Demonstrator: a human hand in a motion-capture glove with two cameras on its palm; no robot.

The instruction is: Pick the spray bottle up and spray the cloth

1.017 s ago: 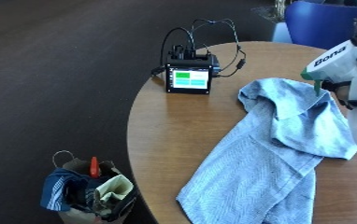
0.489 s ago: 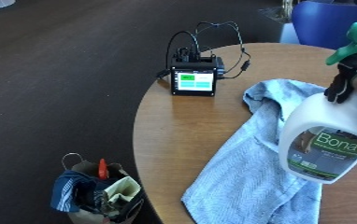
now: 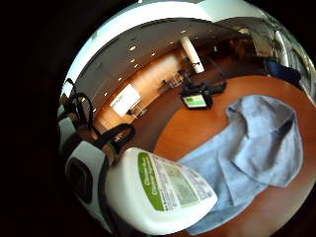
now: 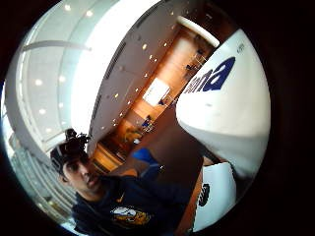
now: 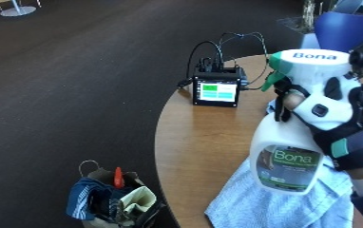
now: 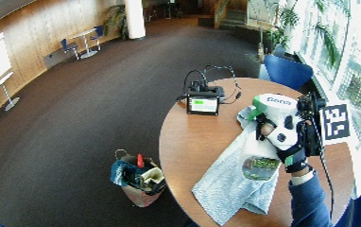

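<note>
My gloved right hand (image 5: 336, 118) grips the neck of a white Bona spray bottle (image 5: 290, 152) and holds it upright in the air over the table, one finger curled over the green trigger (image 5: 274, 76). The nozzle faces the small screen side. Below the bottle lies a crumpled blue-grey cloth (image 5: 263, 204) spread on the round wooden table (image 5: 194, 142). In the wide outside view the spray bottle (image 6: 265, 142) hangs above the cloth (image 6: 231, 184). The little finger side palm view shows the bottle's base (image 3: 163, 192) with the cloth (image 3: 252, 148) beneath it. The bottle's white body (image 4: 226, 108) fills the thumb side palm view.
A small black device with a lit screen and cables (image 5: 216, 85) stands at the table's far edge. A bag stuffed with items (image 5: 112, 199) sits on the dark floor beside the table. A blue chair (image 6: 287, 71) stands behind the table.
The outside camera has shifted. The hand has kept the bottle raised over the cloth, and it now shows nearer to the small screen device.
</note>
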